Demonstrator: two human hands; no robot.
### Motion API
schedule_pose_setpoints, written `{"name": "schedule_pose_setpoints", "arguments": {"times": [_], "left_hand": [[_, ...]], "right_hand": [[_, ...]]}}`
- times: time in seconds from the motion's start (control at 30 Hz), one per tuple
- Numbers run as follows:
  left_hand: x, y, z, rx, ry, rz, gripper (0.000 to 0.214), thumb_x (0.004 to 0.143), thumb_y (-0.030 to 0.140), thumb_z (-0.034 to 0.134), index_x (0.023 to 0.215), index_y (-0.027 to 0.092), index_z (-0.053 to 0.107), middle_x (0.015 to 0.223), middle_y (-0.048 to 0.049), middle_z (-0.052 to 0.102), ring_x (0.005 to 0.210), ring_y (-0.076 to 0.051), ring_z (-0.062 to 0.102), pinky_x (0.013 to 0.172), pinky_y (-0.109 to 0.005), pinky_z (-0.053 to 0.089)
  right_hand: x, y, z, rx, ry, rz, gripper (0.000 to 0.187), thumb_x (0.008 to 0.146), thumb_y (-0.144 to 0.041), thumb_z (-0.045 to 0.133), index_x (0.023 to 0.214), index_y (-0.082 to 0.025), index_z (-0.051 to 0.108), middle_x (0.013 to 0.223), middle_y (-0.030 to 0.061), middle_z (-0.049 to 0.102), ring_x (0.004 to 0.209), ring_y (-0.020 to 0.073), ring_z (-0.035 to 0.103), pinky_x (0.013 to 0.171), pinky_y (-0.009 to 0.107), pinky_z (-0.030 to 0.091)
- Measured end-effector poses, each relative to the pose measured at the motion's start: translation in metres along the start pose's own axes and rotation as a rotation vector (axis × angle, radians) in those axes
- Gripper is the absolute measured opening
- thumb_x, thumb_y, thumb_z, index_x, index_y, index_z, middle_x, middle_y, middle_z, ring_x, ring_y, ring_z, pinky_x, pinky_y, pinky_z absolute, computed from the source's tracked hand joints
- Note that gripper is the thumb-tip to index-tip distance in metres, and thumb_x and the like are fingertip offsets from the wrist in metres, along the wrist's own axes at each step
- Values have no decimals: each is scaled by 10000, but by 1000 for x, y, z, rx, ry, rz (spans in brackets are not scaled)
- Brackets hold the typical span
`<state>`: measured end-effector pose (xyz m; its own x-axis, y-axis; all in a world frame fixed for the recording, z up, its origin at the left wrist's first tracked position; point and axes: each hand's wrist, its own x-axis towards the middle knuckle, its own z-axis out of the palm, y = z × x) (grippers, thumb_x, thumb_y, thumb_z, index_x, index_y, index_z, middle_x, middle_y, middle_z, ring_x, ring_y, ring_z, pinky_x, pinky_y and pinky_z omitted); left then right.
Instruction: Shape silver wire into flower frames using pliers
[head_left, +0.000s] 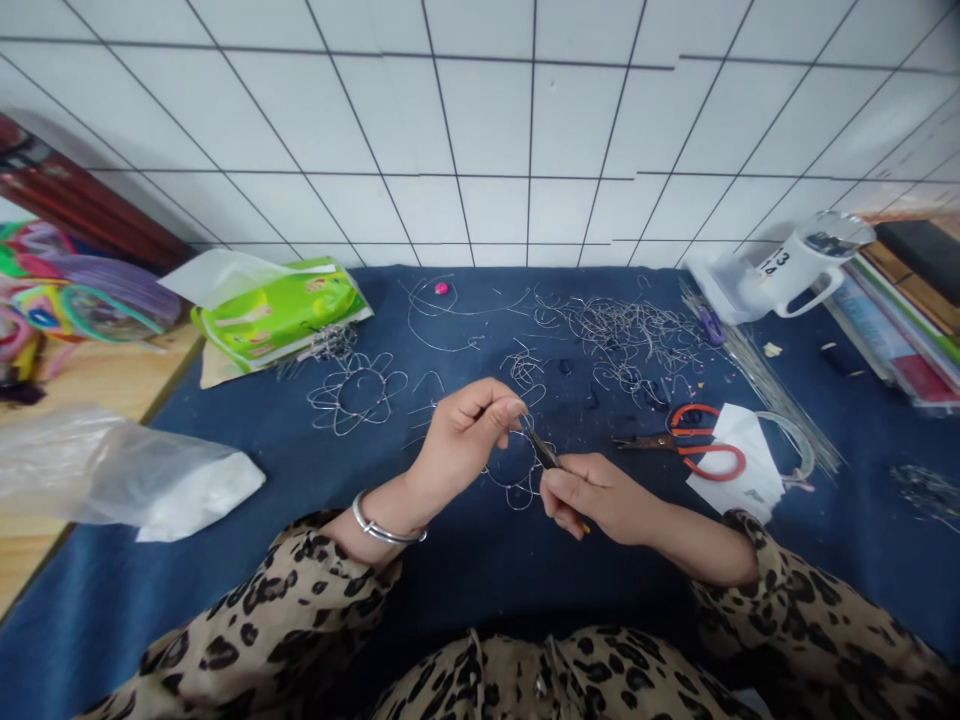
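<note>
My left hand (469,425) is closed in a pinch on a thin silver wire, with a bracelet round its wrist. The fingers of my right hand (596,495) wrap round a pair of pliers (541,450); their dark jaws point up and left to the wire at my left fingertips. Most of the pliers' handle is hidden in the palm. Just below both hands shows a looped wire flower shape (519,495), partly covered by them; whether it joins the pinched wire I cannot tell. A similar wire flower (358,392) lies flat to the left.
A tangle of wire pieces (630,340) lies behind my hands. Orange-handled scissors (705,450) rest at right on white paper (739,465), near straight wires (787,390). A white mug (799,270), green packet (285,310) and plastic bag (135,470) stand around the blue cloth (315,560).
</note>
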<state>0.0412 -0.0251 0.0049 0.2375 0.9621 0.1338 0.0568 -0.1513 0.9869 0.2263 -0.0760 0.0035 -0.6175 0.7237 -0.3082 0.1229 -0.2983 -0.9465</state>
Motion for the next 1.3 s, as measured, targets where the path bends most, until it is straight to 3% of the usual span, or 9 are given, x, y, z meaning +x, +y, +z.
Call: {"name": "schedule_pose_setpoints", "arguments": {"times": [0.27, 0.37, 0.5, 0.67, 0.87, 1.1, 1.3], "left_hand": [[5, 3, -12, 254, -26, 133, 181, 848, 290, 554, 732, 168, 619, 634, -9, 578, 506, -76, 507, 476, -204, 409], [14, -9, -20, 263, 131, 133, 168, 842, 291, 561, 736, 171, 614, 624, 0, 578, 475, -66, 490, 461, -198, 393], [27, -33, -28, 216, 282, 128, 175, 845, 302, 547, 738, 179, 609, 620, 3, 575, 459, -65, 476, 448, -198, 381], [29, -49, -25, 178, 270, 107, 176, 836, 310, 561, 733, 178, 617, 615, -1, 582, 449, -61, 467, 438, -195, 371], [25, -49, -21, 179, 219, 105, 186, 840, 318, 557, 744, 177, 629, 614, -5, 591, 455, -61, 474, 427, -191, 361], [27, -56, -20, 134, 321, 149, 216, 850, 352, 528, 766, 176, 622, 682, -9, 610, 518, -67, 523, 506, -200, 426], [26, -55, -19, 104, 248, 129, 198, 839, 342, 551, 746, 183, 625, 641, -2, 590, 480, -64, 488, 465, -203, 389]], "right_hand": [[0, -7, -14, -120, -30, 113, 405, 872, -513, 406, 714, -157, 518, 493, -50, 468, 415, 63, 445, 456, 200, 345], [2, -4, -22, -168, 5, 93, 385, 868, -498, 430, 728, -155, 535, 489, -49, 475, 421, 64, 444, 471, 205, 353], [10, 8, -28, 10, 176, -17, 334, 874, -464, 439, 744, -169, 521, 547, -39, 498, 474, 78, 476, 501, 222, 389], [19, 21, -31, 247, 276, -59, 278, 854, -443, 482, 754, -184, 507, 575, -45, 479, 488, 90, 484, 483, 243, 426], [19, 23, -29, 213, 274, -64, 258, 837, -429, 512, 781, -178, 532, 605, -34, 507, 518, 99, 520, 498, 252, 451], [19, 22, -30, 222, 266, -60, 230, 823, -407, 538, 827, -177, 531, 668, -17, 543, 548, 107, 546, 525, 275, 481], [17, 24, -22, 219, 377, -107, 266, 852, -437, 483, 943, -190, 519, 684, -14, 542, 549, 119, 551, 518, 291, 476]]}}
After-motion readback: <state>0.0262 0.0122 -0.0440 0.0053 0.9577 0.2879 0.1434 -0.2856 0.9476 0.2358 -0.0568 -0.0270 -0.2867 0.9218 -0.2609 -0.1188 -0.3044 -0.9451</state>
